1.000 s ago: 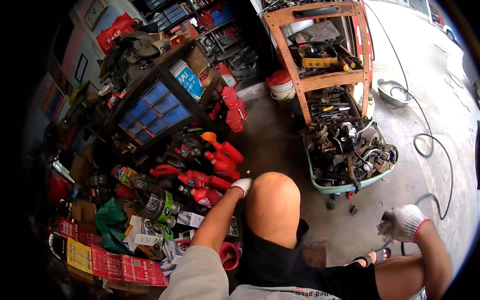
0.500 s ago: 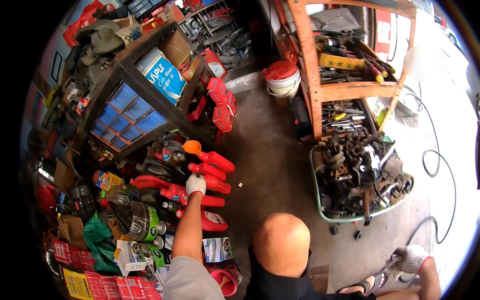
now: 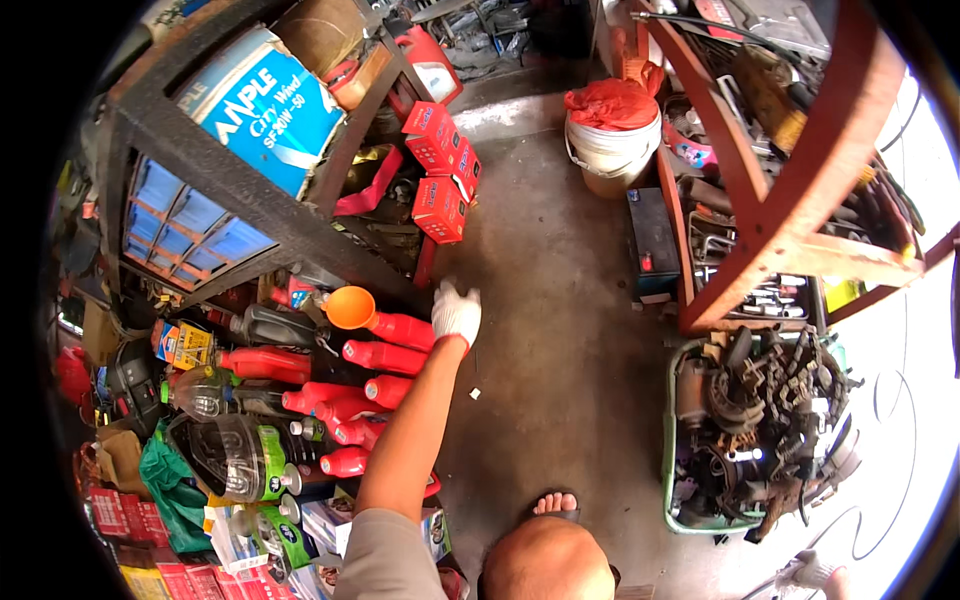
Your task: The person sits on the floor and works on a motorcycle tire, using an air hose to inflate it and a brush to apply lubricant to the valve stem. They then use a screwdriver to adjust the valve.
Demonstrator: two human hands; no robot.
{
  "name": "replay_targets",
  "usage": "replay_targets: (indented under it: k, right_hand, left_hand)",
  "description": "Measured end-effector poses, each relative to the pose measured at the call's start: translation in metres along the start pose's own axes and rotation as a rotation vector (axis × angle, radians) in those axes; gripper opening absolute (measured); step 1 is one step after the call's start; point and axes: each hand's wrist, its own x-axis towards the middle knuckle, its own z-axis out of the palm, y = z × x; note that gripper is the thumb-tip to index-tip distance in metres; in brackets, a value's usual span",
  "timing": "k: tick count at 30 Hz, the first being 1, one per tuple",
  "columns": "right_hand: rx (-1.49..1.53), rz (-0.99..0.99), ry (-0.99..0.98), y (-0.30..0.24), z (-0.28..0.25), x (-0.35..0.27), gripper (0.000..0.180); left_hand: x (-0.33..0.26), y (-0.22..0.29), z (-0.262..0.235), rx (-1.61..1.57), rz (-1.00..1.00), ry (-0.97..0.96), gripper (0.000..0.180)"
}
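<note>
My left hand (image 3: 456, 312), in a white glove, stretches forward over a row of red plastic bottles (image 3: 345, 385) lying on the concrete floor. It hovers at the base of the farthest red bottle (image 3: 402, 329), whose neck carries an orange funnel (image 3: 351, 307). The fingers are loosely spread and nothing shows in them. My right hand (image 3: 808, 573), also in a white glove, is low at the bottom right edge, small and partly cut off. My bare knee (image 3: 548, 560) is at the bottom middle, with toes in a sandal (image 3: 556, 503) just ahead of it.
A dark metal shelf (image 3: 230, 190) holds a blue and white box, and red cartons (image 3: 438, 165) are stacked beside it. A white bucket (image 3: 612, 150), a red-brown rack (image 3: 790, 230) and a green tub of metal parts (image 3: 765, 430) stand to the right. Cans and boxes crowd the left.
My left hand has reached farther forward, from the middle of the red bottles to the one with the funnel. The view has leaned in closer to the floor and shelf.
</note>
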Motion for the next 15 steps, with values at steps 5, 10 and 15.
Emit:
replay_targets:
  k: [5, 10, 15]
  right_hand:
    - [0.084, 0.044, 0.021, -0.037, -0.021, 0.018, 0.039]
    - [0.114, 0.069, 0.022, -0.067, -0.042, 0.028, 0.039]
    - [0.12, 0.069, 0.02, -0.085, -0.055, 0.041, 0.039]
  left_hand:
    - [0.075, 0.003, 0.042, -0.046, -0.266, 0.018, 0.066]
    - [0.1, -0.013, 0.066, -0.026, -0.362, 0.058, 0.068]
    - [0.096, -0.024, 0.075, -0.02, -0.285, 0.051, 0.069]
